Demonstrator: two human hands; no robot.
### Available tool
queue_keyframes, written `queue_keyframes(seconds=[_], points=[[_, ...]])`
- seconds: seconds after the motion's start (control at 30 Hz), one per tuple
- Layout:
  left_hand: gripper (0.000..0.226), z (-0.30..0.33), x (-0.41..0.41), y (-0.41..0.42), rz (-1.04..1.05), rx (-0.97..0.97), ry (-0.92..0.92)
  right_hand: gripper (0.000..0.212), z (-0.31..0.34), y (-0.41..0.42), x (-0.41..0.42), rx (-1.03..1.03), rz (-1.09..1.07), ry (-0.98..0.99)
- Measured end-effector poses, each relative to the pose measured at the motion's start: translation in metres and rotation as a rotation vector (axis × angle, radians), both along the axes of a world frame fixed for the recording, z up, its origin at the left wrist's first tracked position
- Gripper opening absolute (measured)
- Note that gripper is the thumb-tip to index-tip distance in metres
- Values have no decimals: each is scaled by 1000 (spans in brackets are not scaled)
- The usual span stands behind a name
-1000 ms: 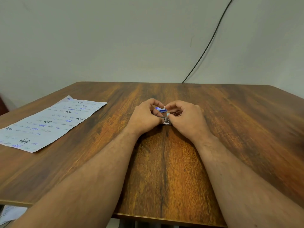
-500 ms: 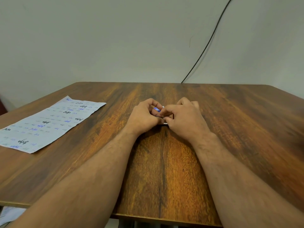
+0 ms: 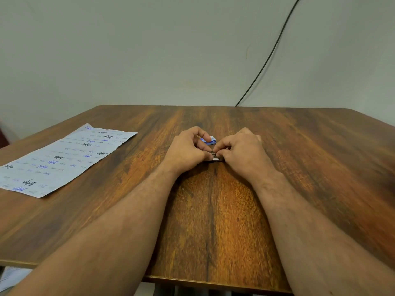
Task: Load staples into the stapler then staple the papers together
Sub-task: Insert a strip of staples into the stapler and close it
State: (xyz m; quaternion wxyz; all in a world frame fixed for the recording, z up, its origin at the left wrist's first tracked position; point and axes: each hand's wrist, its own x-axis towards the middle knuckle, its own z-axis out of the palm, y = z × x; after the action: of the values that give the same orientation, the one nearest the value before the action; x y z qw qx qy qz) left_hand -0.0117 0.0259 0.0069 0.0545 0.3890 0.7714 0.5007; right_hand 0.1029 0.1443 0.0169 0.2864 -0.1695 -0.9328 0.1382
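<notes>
1. Stapler (image 3: 214, 155): in the head view you are holding it low over the middle of the wooden bench (image 3: 213, 221), and only a small dark metal part with a pale strip under it is showing between your fingertips; the rest is hidden by your hands.
2. Your left hand (image 3: 188, 149) is curling in from the left, thumb and fingers pinching the near left end of the stapler, with the heel of the hand resting on or just above the bench.
3. Your right hand (image 3: 243, 151) is coming in from the right, its fingers bent and pressed together, the thumb and forefinger pinching at the top of the same small metal part. Whether a strip of staples is between those fingertips is too small to tell.
4. Just behind your left fingers, a small blue and white box (image 3: 208, 139) is lying on the bench, partly covered by the forefinger; its print is too blurred to read.
5. Well apart to the left, the papers (image 3: 62, 159) are lying flat on the bench, pale sheets with rows of black and blue handwriting, one long edge pointing toward the far left corner.
6. Both your forearms are reaching across the near edge of the bench, bare, meeting in a narrow V at the stapler.
7. Behind the bench, a black cable (image 3: 269, 54) is running slantwise down the plain wall to the bench's far edge.
</notes>
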Motion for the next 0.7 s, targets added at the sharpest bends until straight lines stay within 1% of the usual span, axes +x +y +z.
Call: queue_keyframes(seconds=[0.13,0.3,0.4,0.5,0.7], points=[[39,-1,-1,1,-6,-20,-4,16,-2,0,-3,-82,14,29],[39,0,0,1,-11,-33,-1,18,0,-2,3,-43,40,28],[38,-1,-1,1,-8,-29,2,19,3,-5,6,20,13,-21],[38,-1,0,0,-8,-33,1,21,4,-7,5,18,2,-44],[38,0,0,0,-11,-34,-4,20,-1,-4,1,-81,24,-4]])
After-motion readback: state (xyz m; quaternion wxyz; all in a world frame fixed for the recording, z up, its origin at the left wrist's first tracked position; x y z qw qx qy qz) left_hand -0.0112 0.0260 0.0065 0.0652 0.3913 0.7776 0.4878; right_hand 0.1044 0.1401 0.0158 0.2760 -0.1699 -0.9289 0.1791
